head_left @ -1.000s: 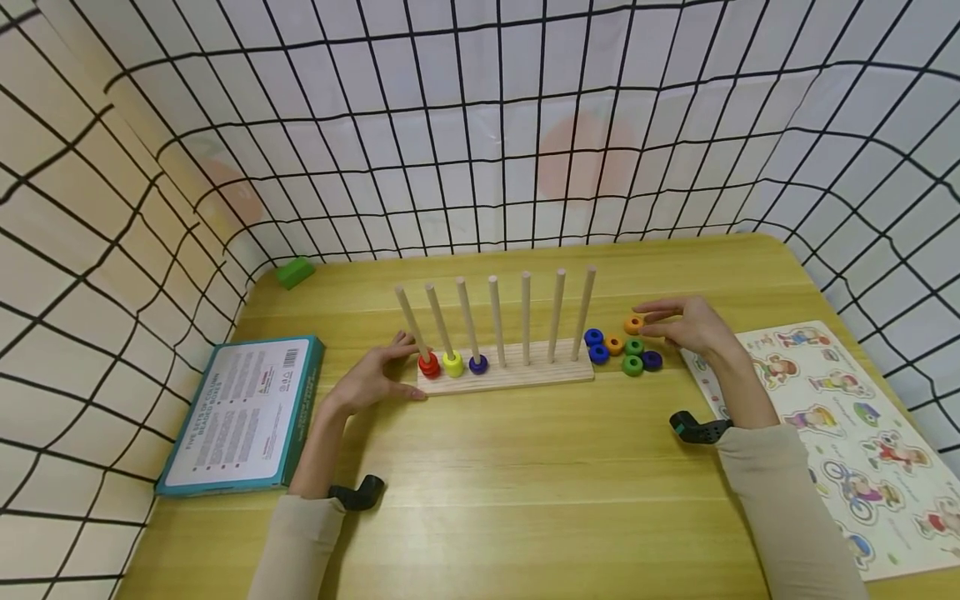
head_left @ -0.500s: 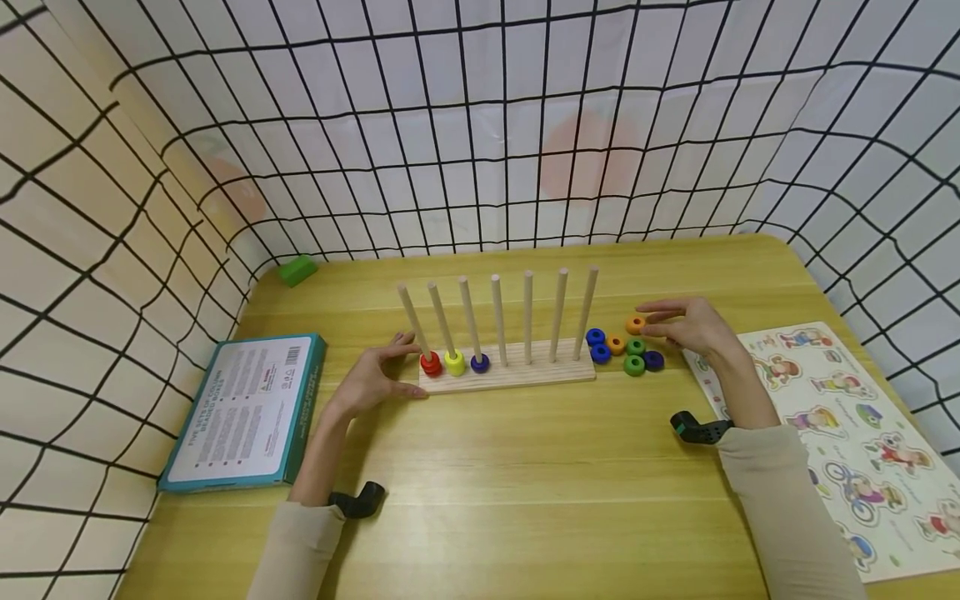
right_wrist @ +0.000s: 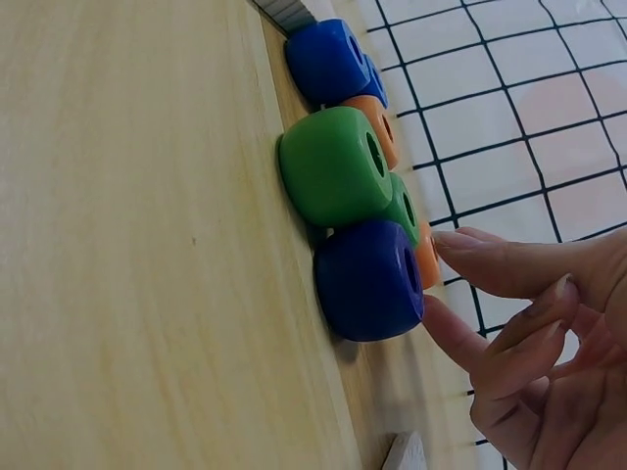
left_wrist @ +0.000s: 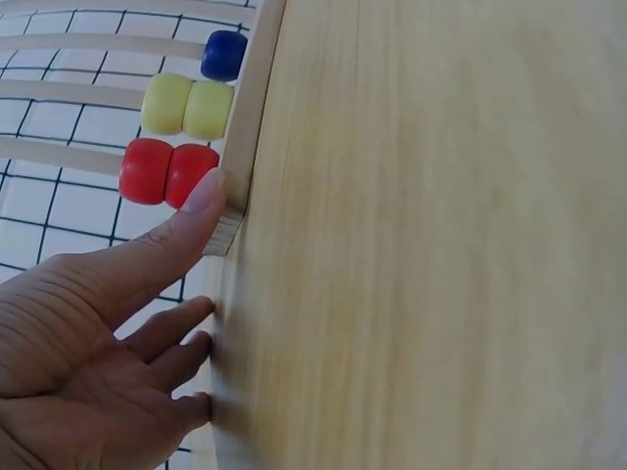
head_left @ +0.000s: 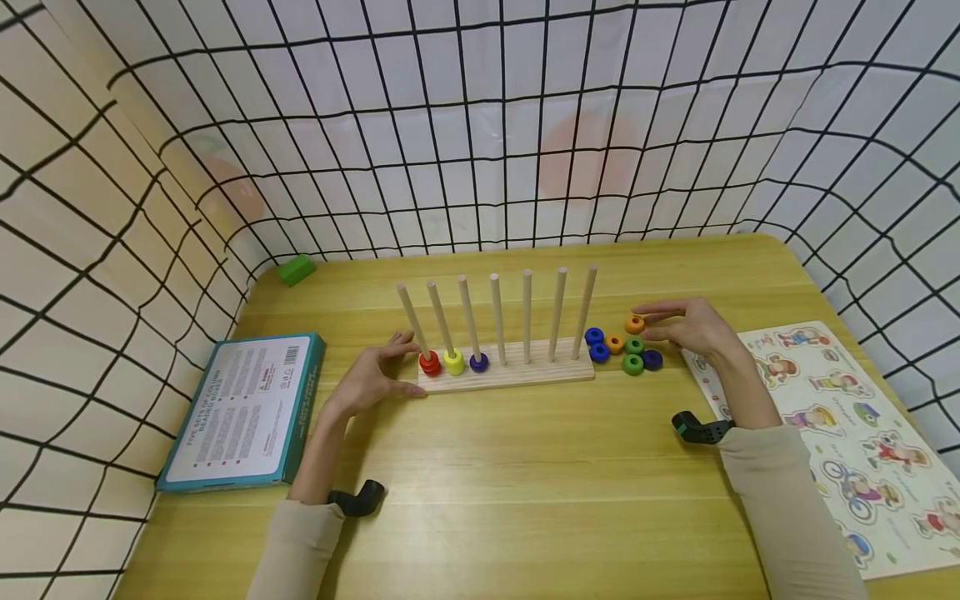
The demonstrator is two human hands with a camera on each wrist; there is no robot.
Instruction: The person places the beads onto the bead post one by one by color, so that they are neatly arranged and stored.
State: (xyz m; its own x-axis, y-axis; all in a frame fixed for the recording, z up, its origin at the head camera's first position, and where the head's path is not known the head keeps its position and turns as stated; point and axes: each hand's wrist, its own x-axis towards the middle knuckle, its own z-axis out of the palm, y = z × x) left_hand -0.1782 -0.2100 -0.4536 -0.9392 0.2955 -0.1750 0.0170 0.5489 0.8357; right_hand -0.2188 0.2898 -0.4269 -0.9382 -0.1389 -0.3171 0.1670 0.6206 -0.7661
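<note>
My left hand [head_left: 369, 379] holds the left end of a wooden counting stand [head_left: 510, 379] with a row of upright pegs. Its thumb lies at the front corner, a finger behind. Red beads [left_wrist: 147, 172] fill the foot of the first peg. Yellow beads [left_wrist: 186, 106] sit on the second and a dark blue bead [head_left: 478, 362] on the third. To the right of the stand, my right hand [head_left: 693, 325] has thumb and index finger at an orange bead [head_left: 634, 324] on the table, pinching it. Green beads [right_wrist: 333, 166] and a dark blue bead [right_wrist: 367, 282] partly hide that bead in the right wrist view.
Two blue beads [head_left: 597, 353] and another orange bead [head_left: 614, 344] lie by the stand's right end. A teal-edged box [head_left: 240, 412] is at left, a picture puzzle board [head_left: 840, 433] at right. A green block [head_left: 296, 270] stands near the black net [head_left: 480, 158] at the back.
</note>
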